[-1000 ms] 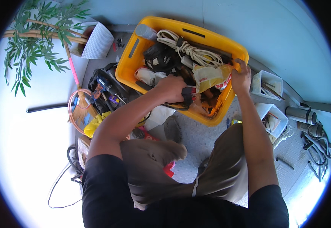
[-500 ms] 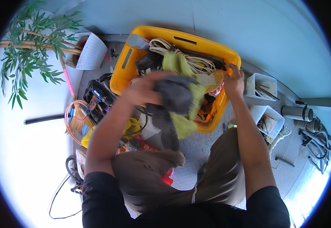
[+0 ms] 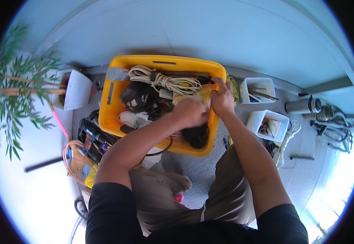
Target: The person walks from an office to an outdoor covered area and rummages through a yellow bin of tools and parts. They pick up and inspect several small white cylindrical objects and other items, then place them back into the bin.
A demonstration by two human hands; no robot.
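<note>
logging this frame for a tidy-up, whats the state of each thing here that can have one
yellow bin: lidless, crammed with gear
cream cord: coiled, lying on top in the bin
left hand: closed over things inside the bin
right hand: gripping the bin's right rim
yellow bag: crumpled between the hands
two white tubs: open, holding small parts
metal flask: lying on its side
</note>
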